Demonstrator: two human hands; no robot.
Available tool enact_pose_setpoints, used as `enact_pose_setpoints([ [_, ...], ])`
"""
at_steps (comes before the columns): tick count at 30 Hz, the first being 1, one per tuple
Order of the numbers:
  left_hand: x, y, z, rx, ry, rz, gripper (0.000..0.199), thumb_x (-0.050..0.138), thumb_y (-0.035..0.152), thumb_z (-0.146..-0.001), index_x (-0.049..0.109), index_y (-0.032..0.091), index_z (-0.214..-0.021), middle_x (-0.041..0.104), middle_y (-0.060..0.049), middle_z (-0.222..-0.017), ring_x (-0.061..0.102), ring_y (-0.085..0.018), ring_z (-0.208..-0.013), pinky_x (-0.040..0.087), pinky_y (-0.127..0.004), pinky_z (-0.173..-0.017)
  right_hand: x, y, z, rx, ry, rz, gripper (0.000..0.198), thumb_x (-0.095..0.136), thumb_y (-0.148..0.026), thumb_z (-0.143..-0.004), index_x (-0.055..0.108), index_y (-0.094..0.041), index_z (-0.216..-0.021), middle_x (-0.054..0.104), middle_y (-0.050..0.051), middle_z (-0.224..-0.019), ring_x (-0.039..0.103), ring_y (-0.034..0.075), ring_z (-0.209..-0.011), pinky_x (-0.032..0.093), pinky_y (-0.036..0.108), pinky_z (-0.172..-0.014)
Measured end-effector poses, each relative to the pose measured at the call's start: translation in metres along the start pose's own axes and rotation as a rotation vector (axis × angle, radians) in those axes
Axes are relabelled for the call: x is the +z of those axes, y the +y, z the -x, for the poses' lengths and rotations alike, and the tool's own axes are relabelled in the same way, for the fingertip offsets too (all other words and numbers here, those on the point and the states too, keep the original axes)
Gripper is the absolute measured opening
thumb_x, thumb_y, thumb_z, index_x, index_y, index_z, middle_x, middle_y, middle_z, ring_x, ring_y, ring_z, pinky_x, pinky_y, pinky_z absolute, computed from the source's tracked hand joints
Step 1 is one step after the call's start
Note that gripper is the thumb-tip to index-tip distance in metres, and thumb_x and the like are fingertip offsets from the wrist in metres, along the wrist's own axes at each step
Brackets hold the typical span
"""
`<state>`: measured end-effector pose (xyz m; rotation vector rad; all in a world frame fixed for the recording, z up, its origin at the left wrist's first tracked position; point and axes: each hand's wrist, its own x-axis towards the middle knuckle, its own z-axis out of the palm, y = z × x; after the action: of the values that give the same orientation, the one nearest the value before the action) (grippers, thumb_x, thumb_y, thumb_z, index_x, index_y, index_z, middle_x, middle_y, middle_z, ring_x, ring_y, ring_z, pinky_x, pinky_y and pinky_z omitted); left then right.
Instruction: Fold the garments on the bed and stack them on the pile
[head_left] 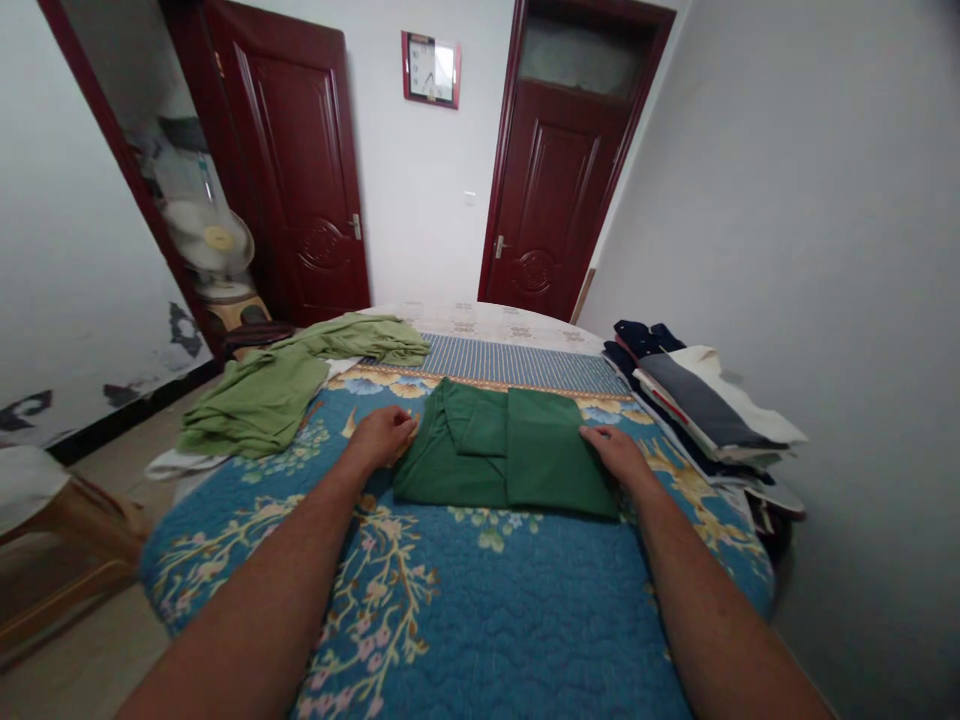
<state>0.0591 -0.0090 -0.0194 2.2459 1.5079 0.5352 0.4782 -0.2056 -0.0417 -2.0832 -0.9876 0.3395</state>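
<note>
A dark green shirt (559,450) lies folded into a rough rectangle on the quilt, with its right part turned over as a flat panel. At its left edge my left hand (382,438) is closed, thumb and fingers pinched together at the fabric. My right hand (619,455) grips the right edge, fingertips on the top of the folded panel and the thumb partly hidden. Both forearms reach in from the bottom of the view, either side of the shirt.
The table wears a blue flowered quilt (525,600). Light green clothes (262,400) lie crumpled at the far left. A stack of folded clothes (697,400) stands at the right by the wall. A stool (67,540) stands at the lower left; a fan (214,240) is behind.
</note>
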Motion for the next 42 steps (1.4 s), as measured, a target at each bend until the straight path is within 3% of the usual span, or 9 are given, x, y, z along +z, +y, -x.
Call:
enact_pose_setpoints([
  [6, 0.012, 0.005, 0.001, 0.085, -0.006, -0.123, 0.029, 0.056, 0.04, -0.096, 0.077, 0.022, -0.105, 0.082, -0.01, -0.11, 0.074, -0.027, -0.104, 0.051, -0.032, -0.086, 0.003, -0.007, 0.004, 0.234, -0.19, -0.382, 0.045, 0.072, -0.062, -0.083, 0.08, -0.019, -0.093, 0.082, 0.012, -0.092, 0.076, 0.029, -0.091, 0.059, 0.039, -0.083],
  [14, 0.012, 0.005, -0.001, 0.097, -0.024, -0.167, 0.03, 0.054, 0.041, -0.098, 0.076, 0.023, -0.106, 0.082, -0.009, -0.112, 0.074, -0.028, -0.106, 0.052, -0.033, -0.086, 0.007, -0.015, 0.009, 0.103, -0.046, -0.293, 0.039, 0.072, -0.058, -0.079, 0.077, -0.021, -0.091, 0.077, 0.004, -0.077, 0.072, 0.026, -0.084, 0.058, 0.035, -0.079],
  [21, 0.016, 0.002, -0.004, 0.091, 0.035, -0.046, 0.031, 0.056, 0.038, -0.098, 0.074, 0.023, -0.117, 0.082, -0.009, -0.111, 0.075, -0.027, -0.105, 0.054, -0.035, -0.092, -0.001, -0.04, 0.015, 0.288, -0.241, -0.622, 0.036, 0.076, -0.049, -0.078, 0.074, -0.02, -0.1, 0.08, 0.009, -0.086, 0.077, 0.028, -0.081, 0.062, 0.042, -0.08],
  [25, 0.014, 0.008, -0.002, 0.135, 0.054, 0.208, 0.028, 0.059, 0.033, -0.094, 0.072, 0.02, -0.116, 0.08, -0.007, -0.097, 0.076, -0.024, -0.088, 0.056, -0.034, -0.083, -0.012, -0.074, 0.016, 0.267, -0.354, -0.623, 0.033, 0.076, -0.044, -0.081, 0.073, -0.02, -0.103, 0.081, 0.01, -0.089, 0.077, 0.027, -0.077, 0.063, 0.041, -0.076],
  [28, 0.011, 0.021, 0.004, 0.125, -0.071, 0.567, 0.032, 0.062, 0.035, -0.093, 0.067, 0.019, -0.12, 0.078, -0.007, -0.096, 0.075, -0.021, -0.077, 0.057, -0.031, -0.068, -0.017, -0.108, 0.016, 0.183, -0.313, -0.484, 0.028, 0.079, -0.042, -0.081, 0.072, -0.02, -0.097, 0.079, 0.009, -0.084, 0.075, 0.025, -0.073, 0.061, 0.035, -0.069],
  [31, 0.012, 0.037, 0.015, 0.085, -0.235, 0.955, 0.043, 0.065, 0.047, -0.094, 0.063, 0.019, -0.127, 0.078, -0.013, -0.111, 0.078, -0.023, -0.09, 0.06, -0.03, -0.068, -0.01, -0.147, 0.021, 0.079, -0.262, -0.33, 0.03, 0.082, -0.046, -0.081, 0.069, -0.021, -0.091, 0.075, 0.006, -0.076, 0.071, 0.022, -0.07, 0.057, 0.03, -0.061],
  [35, 0.02, 0.056, 0.028, -0.032, -0.434, 1.303, 0.066, 0.069, 0.067, -0.091, 0.062, 0.021, -0.138, 0.076, -0.018, -0.124, 0.078, -0.026, -0.102, 0.064, -0.037, -0.084, 0.028, -0.201, 0.036, -0.045, -0.275, -0.298, 0.029, 0.077, -0.047, -0.084, 0.063, -0.022, -0.089, 0.067, 0.0, -0.07, 0.064, 0.017, -0.063, 0.051, 0.025, -0.053],
  [38, 0.025, 0.062, 0.031, -0.137, -0.564, 1.431, 0.069, 0.071, 0.072, -0.087, 0.068, 0.018, -0.13, 0.08, -0.017, -0.114, 0.079, -0.027, -0.094, 0.065, -0.039, -0.083, 0.066, -0.227, 0.048, -0.074, -0.386, -0.37, 0.02, 0.07, -0.038, -0.087, 0.06, -0.022, -0.091, 0.066, 0.0, -0.077, 0.066, 0.017, -0.065, 0.054, 0.027, -0.056],
  [42, 0.023, 0.053, 0.027, -0.317, -0.493, 1.396, 0.049, 0.084, 0.05, -0.08, 0.074, 0.014, -0.112, 0.083, -0.016, -0.098, 0.08, -0.028, -0.085, 0.066, -0.038, -0.079, 0.098, -0.223, 0.055, -0.279, -0.268, -0.216, 0.011, 0.06, -0.031, -0.087, 0.064, -0.021, -0.091, 0.07, 0.003, -0.086, 0.069, 0.019, -0.078, 0.056, 0.03, -0.069],
])
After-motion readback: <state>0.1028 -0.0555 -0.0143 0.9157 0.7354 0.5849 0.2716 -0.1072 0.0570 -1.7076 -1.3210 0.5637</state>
